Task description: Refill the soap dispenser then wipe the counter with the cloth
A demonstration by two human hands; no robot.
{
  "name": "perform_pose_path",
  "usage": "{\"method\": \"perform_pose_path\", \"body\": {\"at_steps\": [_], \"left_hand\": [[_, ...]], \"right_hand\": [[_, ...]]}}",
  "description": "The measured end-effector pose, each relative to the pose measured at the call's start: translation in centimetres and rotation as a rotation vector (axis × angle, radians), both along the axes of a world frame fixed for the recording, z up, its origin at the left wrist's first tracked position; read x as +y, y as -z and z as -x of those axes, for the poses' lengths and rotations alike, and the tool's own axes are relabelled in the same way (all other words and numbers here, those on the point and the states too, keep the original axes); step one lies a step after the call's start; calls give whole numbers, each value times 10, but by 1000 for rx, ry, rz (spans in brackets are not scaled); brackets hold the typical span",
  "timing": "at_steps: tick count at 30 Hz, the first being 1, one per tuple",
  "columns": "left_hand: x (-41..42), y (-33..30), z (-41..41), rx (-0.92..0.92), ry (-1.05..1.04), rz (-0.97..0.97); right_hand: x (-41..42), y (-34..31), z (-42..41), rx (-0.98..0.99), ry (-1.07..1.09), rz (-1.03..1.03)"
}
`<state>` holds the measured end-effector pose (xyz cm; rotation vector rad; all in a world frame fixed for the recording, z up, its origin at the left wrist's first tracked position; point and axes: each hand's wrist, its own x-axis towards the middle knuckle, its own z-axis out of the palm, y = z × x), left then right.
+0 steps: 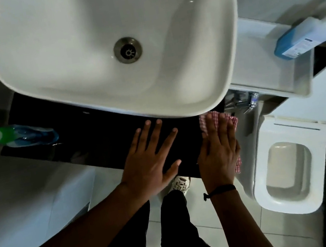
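A black counter [100, 143] runs under a white basin [39, 47]. My right hand [219, 152] lies flat on a red-and-white checked cloth [207, 122], pressing it onto the counter's right end. My left hand [151, 162] rests flat on the counter beside it, fingers spread, holding nothing. A soap dispenser [22, 135] with a green pump and blue liquid stands at the counter's left end. A refill bottle [306, 37] of blue liquid with a white cap lies on the toilet cistern at the right.
A white toilet [291, 177] with its seat down sits right of the counter, its cistern [255, 59] behind it. Chrome pipe fittings [243, 100] show between basin and cistern. Below are my legs and a shoe [179, 183] on the tiled floor.
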<state>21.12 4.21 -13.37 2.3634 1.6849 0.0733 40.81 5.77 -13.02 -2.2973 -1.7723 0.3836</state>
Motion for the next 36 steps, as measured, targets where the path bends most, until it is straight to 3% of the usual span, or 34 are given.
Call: {"method": "perform_pose_path", "body": {"at_steps": [4,11,24,36], "left_hand": [[29,4,-56,-19,97,22],[95,14,-135,-66,117,76],[184,25,-211,45,-3,-37],[185,27,-213,46,-25,-76]], "right_hand": [[31,-7,-42,77,120,-61],[116,-4,-115,12,135,-173],[290,72,-176,16,32,79],[302,108,-169,9,-91,317]]}}
